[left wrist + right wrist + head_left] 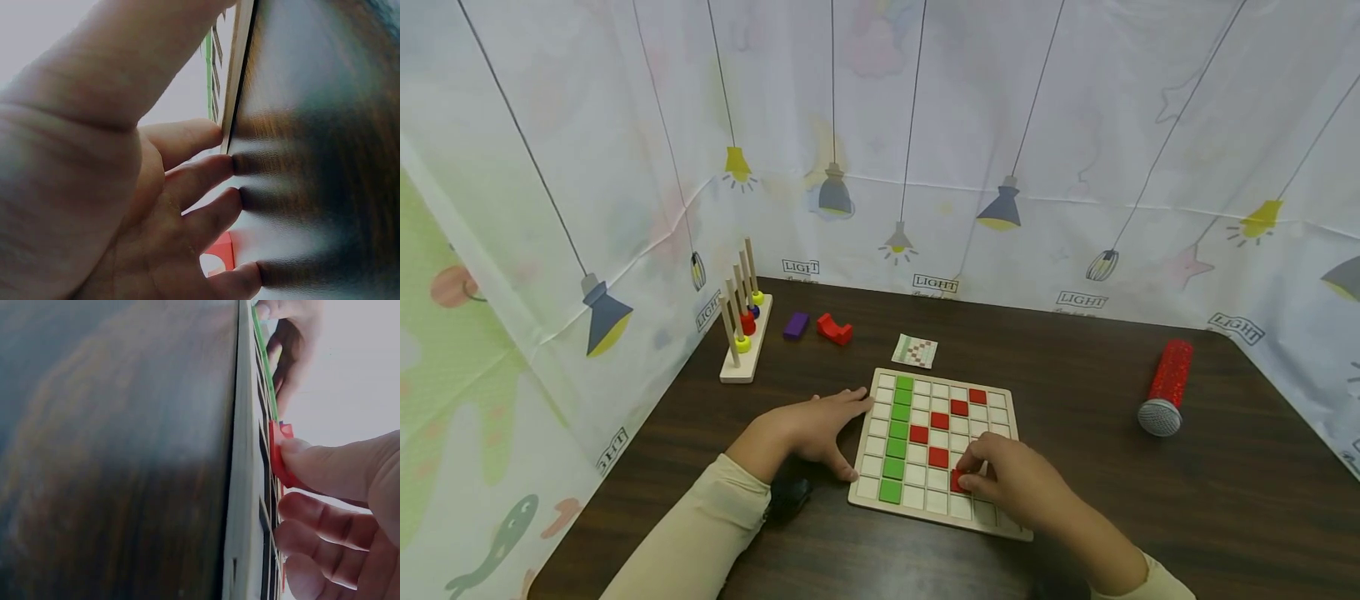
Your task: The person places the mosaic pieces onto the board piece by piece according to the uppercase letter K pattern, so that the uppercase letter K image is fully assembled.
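Note:
A wooden grid board (913, 497) lies on the table, with a column of green tiles (897, 429) along its left part. Several red tiles (919, 434) form a diagonal toward its far right corner. My right hand (1011, 475) pinches a red tile (277, 450) between thumb and fingers, low over the near part of the grid; in the head view the fingers partly cover this tile. Along the board's left edge, my left hand (820, 427) is spread, with thumb and fingertips at the rim and the other fingertips (232, 199) resting on the table.
Behind the board lies a small pattern card (915, 351). A purple block (796, 326) and a red notched block (834, 329) sit at the back left, beside a wooden peg stand (737, 371) with coloured beads. A red microphone (1168, 383) lies at the right.

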The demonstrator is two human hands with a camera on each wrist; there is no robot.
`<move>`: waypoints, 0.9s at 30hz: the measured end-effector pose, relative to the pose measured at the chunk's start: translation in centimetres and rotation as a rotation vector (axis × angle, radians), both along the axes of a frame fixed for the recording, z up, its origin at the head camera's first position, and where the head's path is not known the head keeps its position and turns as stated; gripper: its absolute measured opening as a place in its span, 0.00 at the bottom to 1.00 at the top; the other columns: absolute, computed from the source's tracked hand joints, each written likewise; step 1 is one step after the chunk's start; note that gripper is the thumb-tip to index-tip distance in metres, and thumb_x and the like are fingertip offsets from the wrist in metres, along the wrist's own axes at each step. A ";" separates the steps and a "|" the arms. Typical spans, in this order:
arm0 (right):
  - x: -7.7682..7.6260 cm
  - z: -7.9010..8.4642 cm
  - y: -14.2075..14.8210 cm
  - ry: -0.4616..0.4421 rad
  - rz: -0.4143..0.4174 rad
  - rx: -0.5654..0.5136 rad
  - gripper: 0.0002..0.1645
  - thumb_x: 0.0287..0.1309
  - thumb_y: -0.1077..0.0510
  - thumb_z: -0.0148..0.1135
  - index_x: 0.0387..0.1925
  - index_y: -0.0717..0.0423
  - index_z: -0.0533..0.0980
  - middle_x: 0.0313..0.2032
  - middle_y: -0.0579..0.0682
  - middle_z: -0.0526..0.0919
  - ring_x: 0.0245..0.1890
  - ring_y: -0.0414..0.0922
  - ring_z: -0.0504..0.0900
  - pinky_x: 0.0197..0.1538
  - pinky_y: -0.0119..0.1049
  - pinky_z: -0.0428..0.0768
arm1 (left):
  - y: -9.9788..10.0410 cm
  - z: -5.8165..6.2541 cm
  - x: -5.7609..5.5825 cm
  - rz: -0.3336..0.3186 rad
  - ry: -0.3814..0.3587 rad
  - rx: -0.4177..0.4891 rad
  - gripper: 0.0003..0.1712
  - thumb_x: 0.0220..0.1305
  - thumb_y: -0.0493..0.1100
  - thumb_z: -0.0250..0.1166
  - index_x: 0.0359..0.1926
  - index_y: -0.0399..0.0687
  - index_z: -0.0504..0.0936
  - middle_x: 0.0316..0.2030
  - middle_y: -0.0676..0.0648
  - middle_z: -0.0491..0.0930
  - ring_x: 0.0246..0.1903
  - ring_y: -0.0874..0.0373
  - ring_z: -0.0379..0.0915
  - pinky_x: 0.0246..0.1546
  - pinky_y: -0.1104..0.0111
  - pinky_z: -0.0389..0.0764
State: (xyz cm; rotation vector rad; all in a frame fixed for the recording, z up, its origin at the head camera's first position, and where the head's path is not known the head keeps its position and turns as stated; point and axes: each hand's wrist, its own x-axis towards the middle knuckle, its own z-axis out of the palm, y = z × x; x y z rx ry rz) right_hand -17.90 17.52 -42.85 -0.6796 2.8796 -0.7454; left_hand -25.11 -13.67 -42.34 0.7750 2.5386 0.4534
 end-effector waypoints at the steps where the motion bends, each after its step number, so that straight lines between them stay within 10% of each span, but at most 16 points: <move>1: 0.0 -0.1 0.0 0.015 0.015 0.004 0.05 0.61 0.54 0.73 0.32 0.38 0.84 0.32 0.32 0.77 0.28 0.33 0.74 0.30 0.33 0.74 | 0.0 0.0 0.0 0.000 0.000 0.000 0.64 0.52 0.59 0.80 0.81 0.52 0.53 0.80 0.47 0.46 0.78 0.52 0.41 0.73 0.44 0.46; 27: 1.5 0.1 1.1 0.168 0.188 0.237 0.33 0.58 0.41 0.74 0.61 0.51 0.82 0.40 0.38 0.75 0.30 0.34 0.69 0.29 0.31 0.71 | 0.0 0.1 0.1 -0.002 -0.014 0.011 0.64 0.52 0.57 0.81 0.82 0.52 0.52 0.80 0.46 0.45 0.78 0.50 0.40 0.73 0.43 0.46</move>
